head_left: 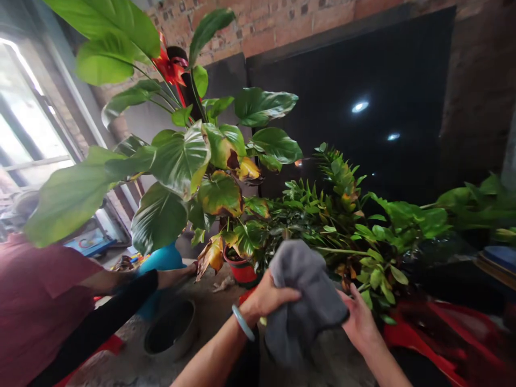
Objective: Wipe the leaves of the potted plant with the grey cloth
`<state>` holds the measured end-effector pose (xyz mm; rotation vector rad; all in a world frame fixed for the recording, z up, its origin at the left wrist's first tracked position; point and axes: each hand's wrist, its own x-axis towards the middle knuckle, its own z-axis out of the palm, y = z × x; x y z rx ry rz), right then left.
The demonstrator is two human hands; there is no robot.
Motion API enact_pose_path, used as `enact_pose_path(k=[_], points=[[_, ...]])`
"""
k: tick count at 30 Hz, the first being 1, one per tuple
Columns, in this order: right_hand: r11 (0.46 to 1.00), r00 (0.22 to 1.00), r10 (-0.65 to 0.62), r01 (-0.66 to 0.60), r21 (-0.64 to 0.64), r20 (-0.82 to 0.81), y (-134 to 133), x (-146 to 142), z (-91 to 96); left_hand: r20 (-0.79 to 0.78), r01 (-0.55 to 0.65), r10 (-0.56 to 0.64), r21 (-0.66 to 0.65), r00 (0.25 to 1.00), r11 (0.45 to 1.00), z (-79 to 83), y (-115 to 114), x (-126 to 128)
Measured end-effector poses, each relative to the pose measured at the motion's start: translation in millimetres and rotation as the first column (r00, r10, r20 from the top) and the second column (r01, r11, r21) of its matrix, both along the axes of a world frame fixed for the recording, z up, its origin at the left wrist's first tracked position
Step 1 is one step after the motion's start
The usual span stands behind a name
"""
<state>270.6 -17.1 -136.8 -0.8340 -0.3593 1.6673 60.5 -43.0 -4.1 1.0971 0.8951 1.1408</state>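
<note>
A grey cloth (pixel 300 301) hangs bunched in front of me, slightly blurred. My left hand (pixel 271 296), with a pale bangle on its wrist, grips its left side, the thumb lying over the fabric. At the cloth's right edge, my right hand (pixel 359 317) holds a corner, with part of its fingers hidden behind the fabric. Beyond my hands stands a red pot (pixel 242 270) under a tall plant (pixel 181 158) with big green leaves, some browned and yellow. Right of it spreads a bushy plant with small leaves (pixel 318 201).
A co-worker in a pink shirt (pixel 40 301) sits at the left, one hand reaching toward the big plant's base. A dark round basin (pixel 171 330) rests on the floor between us. On the right is a red plastic chair (pixel 451 333). A dark glossy panel (pixel 346 102) backs the plants.
</note>
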Motion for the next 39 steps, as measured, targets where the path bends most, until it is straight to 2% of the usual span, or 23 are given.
enact_pose_path(k=[2,4,5,7,10,12,13,15,18,20,21,23,26,27,28,29,30,32,34,36,37,39], points=[[1.0,1.0,-0.017,0.017,-0.013,0.017,-1,0,2.2,0.107,-0.165,0.159,0.044,0.981,0.985,19.9,14,0],[1.0,1.0,-0.018,0.018,-0.023,0.025,-3,0,4.7,0.186,-0.291,0.281,0.028,0.941,0.956,21.6,26,4],[1.0,1.0,-0.013,0.013,-0.023,0.024,-3,-1,5.6,0.201,-0.315,0.307,0.009,0.93,0.949,14.2,29,7],[1.0,1.0,0.001,-0.001,-0.015,0.028,-5,-2,6.4,0.139,-0.284,0.289,-0.052,0.947,0.957,-12.9,28,12],[0.999,0.998,0.037,-0.036,-0.019,0.057,-6,-3,5.0,-0.086,-0.13,0.115,-0.195,0.99,0.972,-54.9,9,8],[0.999,0.997,0.043,-0.04,-0.035,0.068,-6,-3,3.6,-0.133,-0.056,0.025,-0.235,0.991,0.97,-61.1,-3,-2],[0.998,0.997,0.045,-0.042,-0.041,0.07,-6,-2,3.1,-0.114,-0.045,0.02,-0.217,0.993,0.975,-55.2,-6,-8],[0.998,0.996,0.05,-0.048,-0.032,0.071,-6,-1,3.1,-0.031,-0.092,0.089,-0.137,0.996,0.986,-29.6,-4,-20],[0.998,0.996,0.055,-0.053,-0.02,0.069,-6,1,5.5,0.14,-0.28,0.283,-0.044,0.949,0.959,14.0,14,-31],[0.999,0.997,0.037,-0.035,-0.029,0.063,-7,2,7.9,0.23,-0.407,0.405,-0.041,0.885,0.912,24.4,26,-30],[0.999,0.998,0.031,-0.029,-0.035,0.06,-8,1,9.1,0.245,-0.443,0.444,-0.059,0.862,0.894,20.7,29,-28],[0.999,0.998,0.023,-0.02,-0.046,0.058,-9,1,11.4,0.203,-0.428,0.446,-0.128,0.872,0.895,-3.1,26,-22],[0.998,0.997,0.018,-0.014,-0.062,0.072,-11,0,14.1,0.08,-0.249,0.278,-0.261,0.957,0.933,-54.6,3,-16],[0.998,0.997,0.017,-0.012,-0.067,0.08,-12,0,14.6,0.074,-0.18,0.21,-0.293,0.975,0.939,-66.9,-7,-17],[0.997,0.996,0.018,-0.012,-0.071,0.084,-12,1,14.8,0.091,-0.125,0.158,-0.297,0.983,0.947,-73.4,-14,-20],[0.997,0.996,0.02,-0.015,-0.07,0.084,-12,1,14.6,0.125,-0.093,0.131,-0.275,0.983,0.957,-73.2,-19,-25],[0.998,0.996,0.024,-0.018,-0.067,0.081,-12,2,14.0,0.165,-0.092,0.133,-0.236,0.977,0.967,-66.2,-20,-31],[0.998,0.997,0.03,-0.026,-0.059,0.071,-10,2,11.9,0.233,-0.191,0.22,-0.141,0.947,0.971,-36.8,-13,-44],[0.999,0.997,0.032,-0.029,-0.045,0.064,-8,2,9.1,0.264,-0.347,0.361,-0.099,0.894,0.933,-1.1,4,-56],[0.999,0.998,0.03,-0.028,-0.031,0.061,-6,0,6.6,0.286,-0.463,0.467,-0.087,0.837,0.882,22.1,21,-60],[0.999,0.998,0.031,-0.029,-0.023,0.057,-5,-1,5.8,0.285,-0.501,0.506,-0.094,0.814,0.86,24.9,27,-59],[0.999,0.998,0.03,-0.029,-0.021,0.052,-4,-3,5.3,0.234,-0.536,0.554,-0.139,0.799,0.833,11.4,29,-53]])
